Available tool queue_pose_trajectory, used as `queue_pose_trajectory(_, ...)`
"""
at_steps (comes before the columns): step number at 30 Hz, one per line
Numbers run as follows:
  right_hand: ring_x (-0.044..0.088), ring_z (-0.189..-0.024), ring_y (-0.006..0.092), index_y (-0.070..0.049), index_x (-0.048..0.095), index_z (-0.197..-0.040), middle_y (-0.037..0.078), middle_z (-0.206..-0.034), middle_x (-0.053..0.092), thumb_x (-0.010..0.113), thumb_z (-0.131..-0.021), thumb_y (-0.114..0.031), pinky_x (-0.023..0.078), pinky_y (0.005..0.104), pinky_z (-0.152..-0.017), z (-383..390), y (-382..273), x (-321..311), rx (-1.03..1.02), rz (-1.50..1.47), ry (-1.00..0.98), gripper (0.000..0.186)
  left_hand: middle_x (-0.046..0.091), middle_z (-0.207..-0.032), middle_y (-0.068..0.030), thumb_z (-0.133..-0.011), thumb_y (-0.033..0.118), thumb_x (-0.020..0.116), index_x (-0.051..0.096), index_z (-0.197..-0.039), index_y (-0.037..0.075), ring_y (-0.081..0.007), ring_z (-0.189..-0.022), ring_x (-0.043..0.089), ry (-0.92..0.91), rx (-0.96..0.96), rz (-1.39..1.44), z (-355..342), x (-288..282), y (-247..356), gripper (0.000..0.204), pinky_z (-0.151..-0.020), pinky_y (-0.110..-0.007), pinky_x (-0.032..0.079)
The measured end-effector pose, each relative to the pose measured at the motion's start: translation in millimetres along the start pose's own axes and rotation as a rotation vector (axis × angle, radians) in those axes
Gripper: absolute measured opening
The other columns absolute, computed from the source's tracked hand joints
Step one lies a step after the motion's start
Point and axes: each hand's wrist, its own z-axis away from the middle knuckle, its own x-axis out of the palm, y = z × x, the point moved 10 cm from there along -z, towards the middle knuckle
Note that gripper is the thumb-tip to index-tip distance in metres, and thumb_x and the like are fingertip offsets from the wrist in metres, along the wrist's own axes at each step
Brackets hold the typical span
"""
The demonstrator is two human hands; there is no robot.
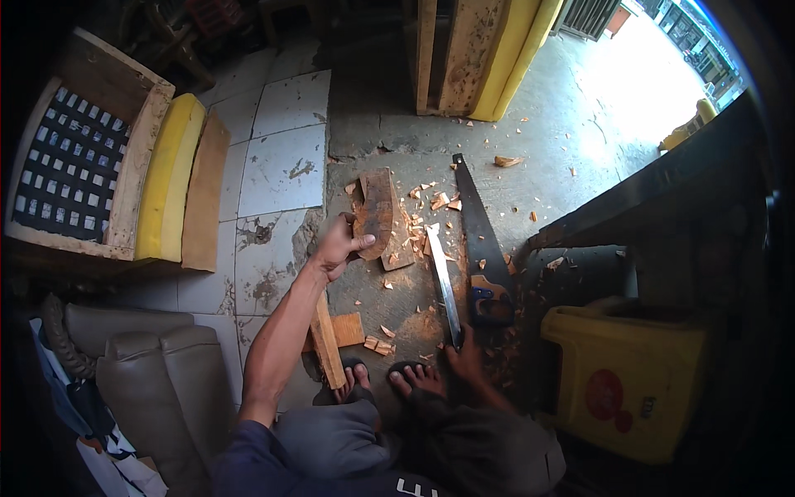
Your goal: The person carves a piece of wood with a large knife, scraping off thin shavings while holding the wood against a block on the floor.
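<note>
My left hand [335, 247] grips the lower part of a thick brown wood block [375, 209] with a rounded near end, thumb on its face. Beneath the block lies a flat piece of wood [400, 258] on the floor. My right hand [465, 354], in shadow, is closed around the dark handle of a long, straight machete [444, 283]. Its bright blade points away from me and reaches among the wood chips, apart from the block. To the right of the blade rests a handsaw [478, 217] with a wood and dark handle.
Wood chips [439, 200] litter the concrete. By my feet are a wooden strip [326, 341] and a small board [348, 329]. A yellow plastic stool [625, 377] and a dark bench [646, 182] stand right; a yellow-padded wooden frame [170, 178] and brown cushions [166, 373] stand left.
</note>
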Motion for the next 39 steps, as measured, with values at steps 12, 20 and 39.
queue_pose_trajectory(12, 0.065, -0.109, 0.0478, 0.001, 0.05, -0.14, 0.031, -0.114, 0.066, 0.066, -0.085, -0.016, 0.052, 0.0488, -0.094, -8.8, -72.5, -10.8, -0.195, 0.032, 0.124, 0.06, 0.066, -0.106, -0.0158, -0.106, 0.035, 0.052, 0.058, -0.127, -0.003, -0.0189, -0.08, 0.063, 0.085, -0.26, 0.698, 29.8, -50.1, -124.9, 0.044, -0.064, -0.029, 0.055)
queue_pose_trajectory(20, 0.069, -0.101, 0.0446, -0.002, 0.058, -0.131, 0.03, -0.101, 0.069, 0.062, -0.088, -0.024, 0.054, 0.0475, -0.089, -32.6, -81.9, -18.2, 0.099, 0.003, 0.01, 0.049, 0.066, -0.116, -0.0204, -0.106, 0.058, 0.037, 0.051, -0.14, -0.003, -0.0101, -0.062, 0.057, 0.096, -0.314, 0.59, 58.4, -21.2, -99.7, 0.072, -0.051, -0.024, 0.05)
queue_pose_trajectory(39, 0.069, -0.098, 0.0488, -0.007, 0.041, -0.15, 0.033, -0.104, 0.068, 0.066, -0.086, -0.027, 0.055, 0.051, -0.085, -26.1, -18.5, 11.0, -0.048, 0.059, 0.064, 0.072, 0.06, -0.114, -0.0321, -0.098, 0.045, 0.053, 0.032, -0.146, -0.013, -0.0169, -0.053, 0.06, -0.594, -0.033, 1.288, 79.8, 42.5, -67.2, 0.078, -0.043, -0.027, 0.045)
